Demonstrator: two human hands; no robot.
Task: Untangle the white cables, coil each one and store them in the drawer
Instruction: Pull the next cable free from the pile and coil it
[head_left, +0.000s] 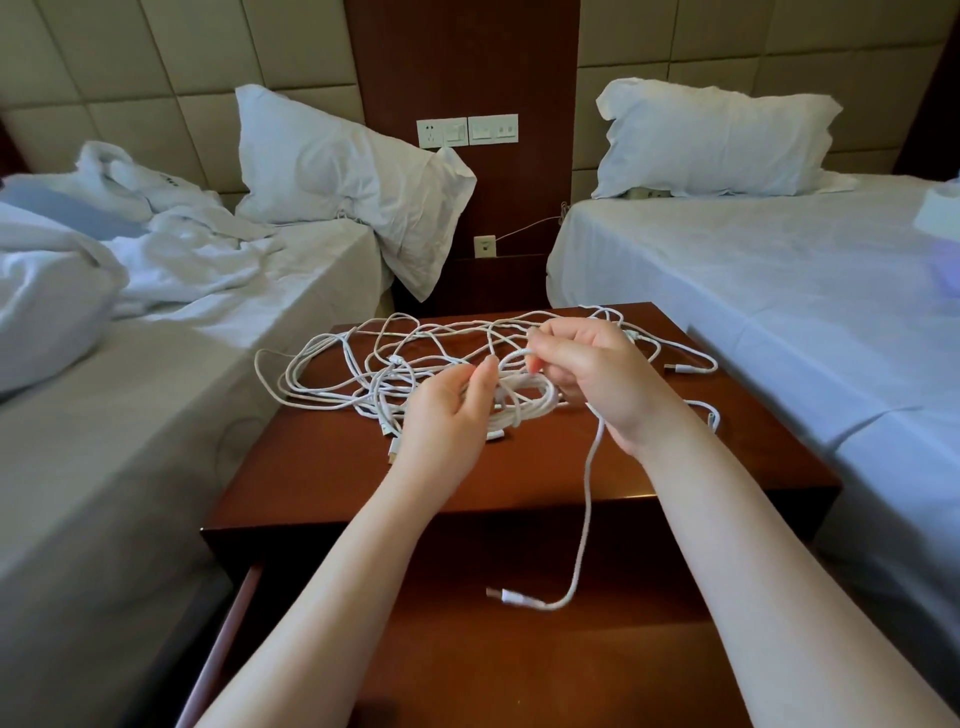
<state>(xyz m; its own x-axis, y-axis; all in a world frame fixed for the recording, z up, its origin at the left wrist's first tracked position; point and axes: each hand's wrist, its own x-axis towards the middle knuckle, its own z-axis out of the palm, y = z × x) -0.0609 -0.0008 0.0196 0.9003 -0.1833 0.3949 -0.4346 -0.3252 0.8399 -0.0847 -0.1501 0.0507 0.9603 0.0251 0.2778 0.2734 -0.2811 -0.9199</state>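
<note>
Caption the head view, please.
Right hand pinches one white cable above the tangle on the nightstand; left hand open beside it.

White cables (363, 379) sprawl in a slack tangle of overlapping loops, the thickest bundle between my left hand (447, 421) and right hand (587, 379), with thinner loops fanning out far to the left of the left hand and beyond the right. One strand (589, 493), pinched in my right hand's fingers, drops below that wrist in a long curve toward me. Its plug (506, 596) dangles between my forearms over the drawer (244, 603). The dark reddish wood drawer stands pulled open beneath both arms. More plug ends stick out of the heap beside the left hand.
</note>
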